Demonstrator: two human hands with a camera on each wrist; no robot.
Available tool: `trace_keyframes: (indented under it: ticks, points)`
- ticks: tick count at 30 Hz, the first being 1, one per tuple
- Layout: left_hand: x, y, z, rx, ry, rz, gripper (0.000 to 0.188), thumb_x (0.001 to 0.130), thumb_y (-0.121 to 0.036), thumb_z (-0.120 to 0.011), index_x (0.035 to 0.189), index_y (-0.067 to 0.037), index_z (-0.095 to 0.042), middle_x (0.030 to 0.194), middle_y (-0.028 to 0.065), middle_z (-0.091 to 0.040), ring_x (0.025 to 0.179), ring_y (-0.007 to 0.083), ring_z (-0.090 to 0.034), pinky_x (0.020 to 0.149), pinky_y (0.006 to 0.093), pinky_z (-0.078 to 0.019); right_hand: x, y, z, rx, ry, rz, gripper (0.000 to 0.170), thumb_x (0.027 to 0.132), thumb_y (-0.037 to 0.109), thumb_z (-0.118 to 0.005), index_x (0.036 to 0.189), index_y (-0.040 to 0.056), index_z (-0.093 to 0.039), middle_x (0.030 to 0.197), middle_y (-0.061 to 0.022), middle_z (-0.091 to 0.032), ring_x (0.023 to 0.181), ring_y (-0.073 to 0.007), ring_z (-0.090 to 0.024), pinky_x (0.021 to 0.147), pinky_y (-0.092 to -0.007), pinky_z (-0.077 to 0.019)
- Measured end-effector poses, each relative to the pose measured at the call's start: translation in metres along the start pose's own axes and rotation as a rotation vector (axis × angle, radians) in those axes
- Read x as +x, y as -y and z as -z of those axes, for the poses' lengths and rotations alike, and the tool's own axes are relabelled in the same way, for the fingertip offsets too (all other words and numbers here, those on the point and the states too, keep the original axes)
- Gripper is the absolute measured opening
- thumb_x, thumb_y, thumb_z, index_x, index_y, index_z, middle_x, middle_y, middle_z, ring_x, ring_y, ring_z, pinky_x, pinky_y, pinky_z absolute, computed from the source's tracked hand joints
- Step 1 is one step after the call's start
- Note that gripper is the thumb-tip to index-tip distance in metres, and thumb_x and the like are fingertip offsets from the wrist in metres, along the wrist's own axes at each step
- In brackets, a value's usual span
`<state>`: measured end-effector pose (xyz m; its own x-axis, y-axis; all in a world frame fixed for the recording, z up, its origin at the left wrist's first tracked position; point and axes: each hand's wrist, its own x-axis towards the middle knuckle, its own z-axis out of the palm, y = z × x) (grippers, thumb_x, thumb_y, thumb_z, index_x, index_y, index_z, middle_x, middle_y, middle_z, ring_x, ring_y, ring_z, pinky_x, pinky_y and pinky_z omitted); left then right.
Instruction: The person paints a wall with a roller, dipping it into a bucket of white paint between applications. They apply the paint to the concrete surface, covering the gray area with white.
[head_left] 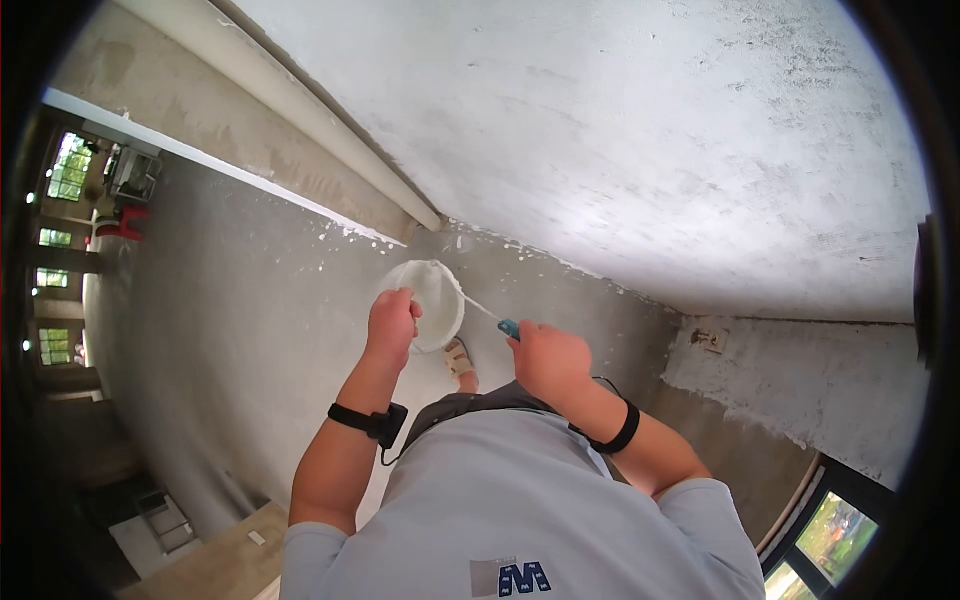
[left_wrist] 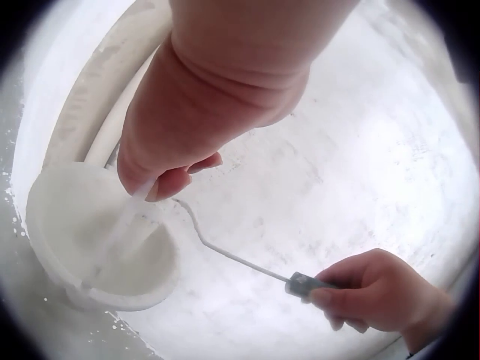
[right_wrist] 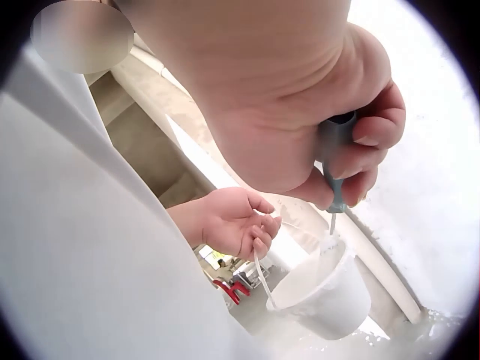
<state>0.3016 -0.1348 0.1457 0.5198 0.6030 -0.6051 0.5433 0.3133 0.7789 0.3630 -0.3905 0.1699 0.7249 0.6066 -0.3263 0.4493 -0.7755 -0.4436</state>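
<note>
The left hand (head_left: 393,325) has its fingers curled round the white bail handle (right_wrist: 260,270) of a white plastic bucket (right_wrist: 337,311), which hangs below and just ahead of that hand, its mouth tilted. To that hand's right and nearer the body, the right hand (head_left: 552,360) grasps the blue-green grip (head_left: 509,328) of a paint roller; its thin metal rod (left_wrist: 244,261) runs away from the right hand toward the left and reaches the bucket's mouth. How the roller's far end lies inside is hard to make out.

Below and between the two hands, a foot in a beige sandal (head_left: 459,360) stands on the grey floor (head_left: 250,260), with white splatters on the floor beyond the bucket. Ahead of the right hand rises a patchy white wall (head_left: 650,130); farther to its right is a wall socket (head_left: 709,340). Beyond the left hand runs a pale pipe (head_left: 330,110).
</note>
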Motion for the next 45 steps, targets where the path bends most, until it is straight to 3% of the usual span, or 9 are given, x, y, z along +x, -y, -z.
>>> trace_keyframes:
  ticks: [6,8,17,20,35,45]
  points:
    - [-0.003,-0.001,-0.003,0.028,0.05,0.01,0.014,0.097,-0.022,-0.06,0.097,-0.007,-0.058,0.077,0.0026,-0.057,0.056,0.0093,-0.044,0.053,0.0292,-0.0398,0.003,0.0,-0.012,-0.004,-0.076,-0.003,0.024,0.098,0.03,-0.063,0.094,0.0069,-0.059,0.082,-0.0121,-0.068,0.073,-0.0329,-0.07,0.06,-0.0458,-0.0548]
    - [-0.004,-0.001,-0.003,0.008,0.089,0.016,0.014,0.097,-0.021,-0.06,0.098,-0.008,-0.058,0.076,0.0022,-0.056,0.056,0.0089,-0.044,0.053,0.0291,-0.0398,0.003,-0.002,-0.019,0.008,-0.136,0.001,0.024,0.096,0.031,-0.066,0.093,0.0078,-0.059,0.079,-0.012,-0.068,0.068,-0.0359,-0.068,0.058,-0.0487,-0.0528]
    - [-0.007,-0.013,-0.01,-0.112,0.166,0.141,0.01,0.097,-0.019,-0.061,0.094,-0.01,-0.058,0.074,0.0009,-0.056,0.056,0.0104,-0.044,0.053,0.0303,-0.0394,0.0,0.001,-0.016,-0.002,-0.097,-0.042,0.024,0.097,0.03,-0.063,0.095,0.0072,-0.059,0.085,-0.0122,-0.068,0.074,-0.0343,-0.07,0.061,-0.0466,-0.0547]
    - [-0.001,-0.012,-0.009,-0.12,0.175,0.147,0.01,0.097,-0.019,-0.061,0.093,-0.01,-0.058,0.073,0.0007,-0.056,0.056,0.0105,-0.044,0.053,0.0309,-0.0395,-0.008,-0.002,-0.02,0.029,-0.172,-0.043,0.023,0.095,0.03,-0.066,0.094,0.0079,-0.06,0.082,-0.0126,-0.068,0.072,-0.0362,-0.068,0.06,-0.0491,-0.0529]
    - [-0.011,-0.007,-0.013,-0.114,0.174,0.131,0.01,0.095,-0.019,-0.061,0.094,-0.01,-0.058,0.073,0.0003,-0.056,0.057,0.0103,-0.046,0.052,0.03,-0.0399,-0.026,0.004,-0.032,-0.013,-0.177,-0.114,0.022,0.095,0.029,-0.066,0.093,0.0087,-0.059,0.082,-0.0115,-0.068,0.071,-0.0347,-0.068,0.058,-0.0479,-0.0527]
    - [-0.028,-0.022,0.001,-0.207,0.215,0.202,0.016,0.095,-0.026,-0.059,0.097,-0.01,-0.057,0.072,-0.0002,-0.053,0.056,0.0092,-0.042,0.053,0.0297,-0.0381,-0.01,-0.004,-0.059,-0.048,-0.327,0.013,0.019,0.091,0.026,-0.068,0.095,0.0099,-0.059,0.082,-0.0093,-0.066,0.071,-0.033,-0.067,0.06,-0.0459,-0.0529]
